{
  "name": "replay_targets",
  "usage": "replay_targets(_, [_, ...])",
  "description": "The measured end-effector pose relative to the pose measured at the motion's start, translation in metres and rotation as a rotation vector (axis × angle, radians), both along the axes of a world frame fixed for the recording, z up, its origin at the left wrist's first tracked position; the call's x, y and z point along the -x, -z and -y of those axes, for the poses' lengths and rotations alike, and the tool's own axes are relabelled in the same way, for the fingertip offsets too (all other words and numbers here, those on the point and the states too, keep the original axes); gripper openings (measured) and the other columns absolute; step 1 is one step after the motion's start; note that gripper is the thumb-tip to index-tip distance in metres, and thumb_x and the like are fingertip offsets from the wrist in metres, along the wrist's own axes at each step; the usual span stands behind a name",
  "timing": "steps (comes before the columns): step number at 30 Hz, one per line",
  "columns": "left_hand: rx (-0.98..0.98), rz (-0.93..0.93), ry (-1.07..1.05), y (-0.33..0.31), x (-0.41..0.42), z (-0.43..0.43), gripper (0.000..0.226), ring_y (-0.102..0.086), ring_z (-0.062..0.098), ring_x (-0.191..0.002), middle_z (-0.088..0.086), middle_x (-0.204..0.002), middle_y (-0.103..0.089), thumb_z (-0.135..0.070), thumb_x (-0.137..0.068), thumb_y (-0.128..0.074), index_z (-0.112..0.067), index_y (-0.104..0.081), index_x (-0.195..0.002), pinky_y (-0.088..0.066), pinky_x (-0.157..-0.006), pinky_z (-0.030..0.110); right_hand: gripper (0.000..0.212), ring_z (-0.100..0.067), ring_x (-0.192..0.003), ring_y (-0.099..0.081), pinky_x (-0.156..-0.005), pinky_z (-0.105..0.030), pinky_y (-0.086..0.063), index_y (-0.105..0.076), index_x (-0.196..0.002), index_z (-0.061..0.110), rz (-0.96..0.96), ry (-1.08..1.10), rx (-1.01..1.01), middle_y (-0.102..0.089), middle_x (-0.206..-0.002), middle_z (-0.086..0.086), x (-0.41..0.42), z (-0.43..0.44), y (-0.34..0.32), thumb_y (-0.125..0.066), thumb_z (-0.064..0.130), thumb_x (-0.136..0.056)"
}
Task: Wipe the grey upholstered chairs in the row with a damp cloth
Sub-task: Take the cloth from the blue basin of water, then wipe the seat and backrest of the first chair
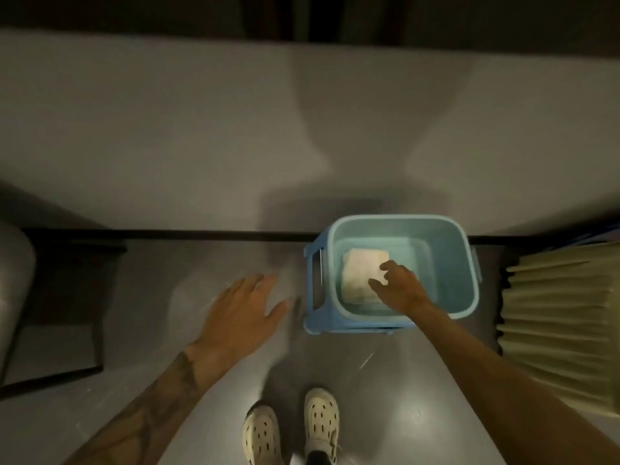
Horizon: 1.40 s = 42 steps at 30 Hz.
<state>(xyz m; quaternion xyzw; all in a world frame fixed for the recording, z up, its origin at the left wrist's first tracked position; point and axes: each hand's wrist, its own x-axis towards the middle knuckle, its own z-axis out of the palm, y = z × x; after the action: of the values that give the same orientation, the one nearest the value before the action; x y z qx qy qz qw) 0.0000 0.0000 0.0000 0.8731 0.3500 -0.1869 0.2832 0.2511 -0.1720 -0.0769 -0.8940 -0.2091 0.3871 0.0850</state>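
Observation:
A pale blue tub (449,263) stands on a blue plastic stool (312,290) on the floor by the wall. A folded white cloth (362,273) lies at the tub's bottom, seemingly under water. My right hand (399,285) reaches down into the tub with its fingers apart, just over the cloth's near right corner; whether it touches the cloth I cannot tell. My left hand (245,313) hovers open and flat above the floor, left of the stool. At the far left edge shows part of a grey upholstered chair (13,297).
A dark metal frame (97,297) stands on the floor beside the chair. A pale pleated object (563,323) sits at the right. A grey wall (302,129) with a black skirting runs behind the tub. My two feet in cream clogs (292,427) stand below.

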Motion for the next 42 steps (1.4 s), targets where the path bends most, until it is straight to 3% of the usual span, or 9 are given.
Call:
replay_targets(6, [0.083,-0.054,-0.033,0.064,0.010,0.009,0.068,-0.031,0.018,-0.153,-0.004,-0.167,-0.032,-0.056,-0.106,-0.042,-0.030,-0.021,-0.165,-0.026,-0.124,0.034,0.086,-0.043,-0.133,-0.043,-0.109,-0.049,-0.040,-0.028,-0.146,-0.002,0.015,0.296,0.111,-0.037,-0.147,-0.023,-0.010,-0.019,0.074,-0.072,0.045,-0.089])
replay_targets(9, [0.092,-0.100,-0.043,0.073,0.020,0.011,0.069,-0.028,0.017,-0.155,-0.005,-0.168,-0.030,-0.058,-0.106,-0.039,-0.032,-0.018,-0.165,-0.025,-0.125,0.033,0.076,-0.042,-0.129,-0.049,-0.106,-0.049,-0.042,-0.036,-0.142,-0.001,0.024,0.392,0.069,-0.047,-0.142,-0.022,-0.006,-0.024,0.086,-0.073,0.038,-0.088])
replay_targets(12, [0.105,-0.094,-0.070,0.068,0.027,0.014,0.069,-0.029,0.017,-0.155,-0.005,-0.168,-0.031,-0.059,-0.105,-0.039,-0.031,-0.019,-0.165,-0.027,-0.124,0.032,0.058,-0.040,-0.129,-0.050,-0.106,-0.043,-0.041,-0.046,-0.140,0.000,0.040,0.353,0.027,-0.051,-0.140,-0.022,0.000,-0.026,0.083,-0.065,0.033,-0.096])
replay_targets(18, [0.092,-0.028,-0.119,0.023,0.026,0.013,0.067,-0.032,0.018,-0.153,-0.004,-0.166,-0.033,-0.056,-0.106,-0.041,-0.029,-0.023,-0.164,-0.028,-0.123,0.033,0.041,-0.043,-0.113,-0.056,-0.094,-0.044,-0.045,-0.052,-0.129,-0.001,0.121,0.348,-0.146,-0.056,-0.125,-0.025,0.012,-0.030,0.022,-0.061,0.026,-0.099])
replay_targets(21, [0.091,0.031,-0.157,-0.015,0.031,0.014,0.065,-0.031,0.017,-0.153,-0.005,-0.166,-0.034,-0.054,-0.107,-0.042,-0.029,-0.023,-0.164,-0.027,-0.124,0.033,0.038,-0.040,-0.106,-0.059,-0.081,-0.038,-0.044,-0.054,-0.122,-0.002,0.115,0.333,-0.266,-0.063,-0.117,-0.023,0.024,-0.033,-0.032,-0.062,0.026,-0.098])
replay_targets(24, [0.083,0.085,-0.199,-0.061,0.050,0.016,0.065,-0.032,0.016,-0.152,-0.005,-0.165,-0.035,-0.054,-0.107,-0.042,-0.029,-0.025,-0.163,-0.026,-0.124,0.032,0.040,-0.035,-0.101,-0.059,-0.079,-0.037,-0.043,-0.053,-0.124,0.001,0.073,0.292,-0.386,-0.063,-0.112,-0.016,0.050,-0.042,-0.095,-0.063,0.029,-0.098])
replay_targets(33, [0.019,0.126,-0.397,-0.178,0.205,0.009,0.065,-0.031,0.020,-0.154,-0.004,-0.167,-0.033,-0.059,-0.106,-0.040,-0.032,-0.025,-0.163,-0.026,-0.127,0.041,0.028,-0.029,-0.095,-0.063,-0.079,-0.037,-0.046,-0.051,-0.118,0.015,-0.114,0.149,-0.639,-0.065,-0.104,-0.006,0.232,-0.101,-0.245,-0.065,0.026,-0.097])
replay_targets(37, [-0.035,0.123,-0.467,-0.209,0.310,-0.012,0.066,-0.033,0.025,-0.152,0.001,-0.165,-0.035,-0.062,-0.105,-0.036,-0.030,-0.026,-0.162,-0.025,-0.127,0.040,0.027,-0.025,-0.100,-0.065,-0.084,-0.044,-0.054,-0.050,-0.119,0.020,-0.213,0.074,-0.690,-0.066,-0.110,-0.005,0.340,-0.135,-0.281,-0.063,0.031,-0.098])
replay_targets(42, [-0.106,0.105,-0.507,-0.240,0.449,-0.049,0.067,-0.030,0.027,-0.152,0.001,-0.164,-0.034,-0.060,-0.105,-0.037,-0.030,-0.022,-0.164,-0.024,-0.125,0.043,0.025,-0.018,-0.102,-0.064,-0.094,-0.051,-0.054,-0.049,-0.117,0.027,-0.242,-0.017,-0.713,-0.064,-0.109,0.006,0.480,-0.174,-0.303,-0.062,0.037,-0.097])
